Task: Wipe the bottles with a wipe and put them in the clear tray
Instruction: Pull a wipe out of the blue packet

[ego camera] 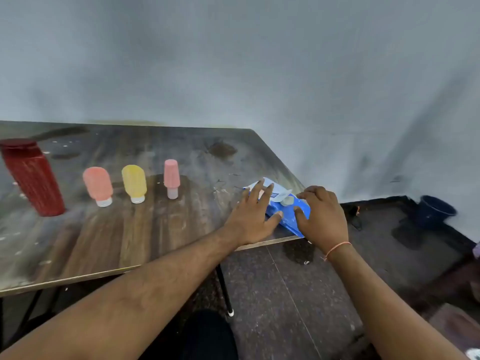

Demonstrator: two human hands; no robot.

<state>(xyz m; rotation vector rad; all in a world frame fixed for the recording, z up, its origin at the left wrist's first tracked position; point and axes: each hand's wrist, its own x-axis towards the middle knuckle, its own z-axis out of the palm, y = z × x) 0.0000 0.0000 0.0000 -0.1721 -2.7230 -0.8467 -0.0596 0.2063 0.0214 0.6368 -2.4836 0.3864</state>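
A blue pack of wipes [288,211] lies at the table's near right corner, its white flap lifted. My left hand [253,216] rests flat on the pack's left side with fingers spread. My right hand [322,216] hovers over its right end, fingers curled and apart, the thumb touching the pack. Three small bottles stand cap-down in a row on the table: a salmon bottle [98,185], a yellow bottle [134,183] and a slim pink bottle [171,178]. A tall red bottle [32,178] stands at the far left. No clear tray is in view.
The worn wooden table [155,229] stands against a grey wall. Its right edge drops to a dark speckled floor, where a dark blue bucket [433,211] sits by the wall. A thin black table leg [224,292] stands below the front edge.
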